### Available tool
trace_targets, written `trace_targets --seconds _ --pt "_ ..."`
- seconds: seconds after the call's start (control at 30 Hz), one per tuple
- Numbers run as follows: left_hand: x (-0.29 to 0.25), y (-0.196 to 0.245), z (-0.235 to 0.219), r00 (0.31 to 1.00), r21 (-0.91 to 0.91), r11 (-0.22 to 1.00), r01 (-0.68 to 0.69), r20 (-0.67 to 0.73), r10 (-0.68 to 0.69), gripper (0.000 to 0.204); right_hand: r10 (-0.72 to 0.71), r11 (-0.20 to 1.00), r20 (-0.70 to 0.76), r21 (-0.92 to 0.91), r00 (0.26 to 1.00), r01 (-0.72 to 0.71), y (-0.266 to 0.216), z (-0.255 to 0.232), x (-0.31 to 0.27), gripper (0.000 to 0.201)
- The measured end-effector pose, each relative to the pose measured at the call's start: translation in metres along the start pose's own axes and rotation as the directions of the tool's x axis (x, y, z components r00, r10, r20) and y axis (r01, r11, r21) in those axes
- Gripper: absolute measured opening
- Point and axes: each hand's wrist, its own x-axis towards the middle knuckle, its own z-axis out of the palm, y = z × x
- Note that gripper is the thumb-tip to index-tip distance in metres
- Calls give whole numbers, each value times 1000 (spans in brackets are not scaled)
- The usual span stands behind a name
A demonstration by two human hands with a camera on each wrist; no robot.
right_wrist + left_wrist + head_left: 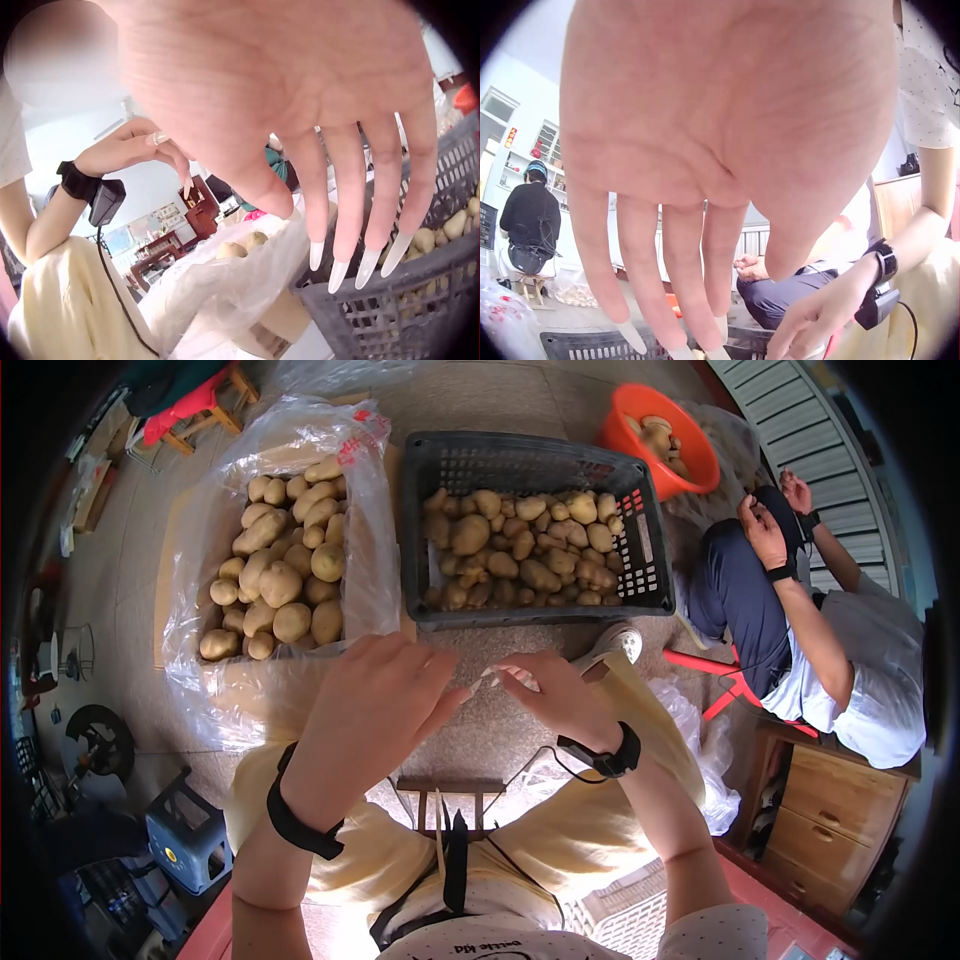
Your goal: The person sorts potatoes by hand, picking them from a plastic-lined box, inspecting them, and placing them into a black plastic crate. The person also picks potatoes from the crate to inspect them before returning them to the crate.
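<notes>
My left hand (375,705) hangs in front of me over the near edge of the plastic-lined carton (375,540) of potatoes (280,582). Nothing lies in its palm, and in the left wrist view its long-nailed fingers (681,259) droop, relaxed. Close beside it, to the right, is my right hand (555,700), also holding nothing. Its fingers (347,187) hang loose and nearly straight in the right wrist view, overlapping the black crate (367,300). From above, the fingertips of both hands come near each other below that crate, which holds many smaller potatoes (540,575).
An orange basin (690,482) with potatoes stands behind the crate's right corner. At the right, another person (850,650) sits on a red stool (725,685) next to a wooden cabinet (830,810). A blue plastic stool (190,840) is at the lower left.
</notes>
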Motion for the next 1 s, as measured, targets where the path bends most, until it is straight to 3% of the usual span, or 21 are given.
trace_targets --seconds 0.2,0.27,0.37,0.5,0.6,0.7,0.77,0.8,0.83,0.93,1.0 --pt "-3 -4 -4 999 37 999 13 -50 -11 29 -110 992 -15 -65 994 109 12 7 6 23" --pt "-4 -5 -5 998 72 997 -17 -61 21 30 -47 997 -92 -58 995 41 14 -1 10 22" --pt "-2 3 -10 1000 16 1000 -20 -20 21 31 33 998 -81 -45 996 -36 20 -3 13 22" --pt "-4 6 -6 995 -8 997 -73 -65 72 32 49 999 -38 3 998 -49 12 5 10 22" --pt "-3 6 -2 998 37 998 -60 -33 61 33 -50 996 -17 -73 999 49 17 9 10 23" --pt "-3 7 -1 998 58 997 -58 -37 60 32 -56 988 -29 -145 998 52 16 2 15 22" --pt "-4 8 -1 999 42 998 -37 5 37 31 -90 983 -122 -173 988 68 19 -7 21 22" --pt "-5 9 -1 999 39 998 -44 8 44 31 -83 983 -126 -173 988 61 22 -11 23 22" --pt "-5 8 -1 999 21 999 -37 8 37 30 11 995 -106 -100 994 -21 26 -19 30 22" --pt "-3 5 2 999 -1 999 -36 4 36 30 216 975 -45 -39 975 -218 87 -48 63 25" --pt "-4 3 3 999 -5 999 -39 14 39 30 173 977 -42 131 984 -167 160 -63 95 26"
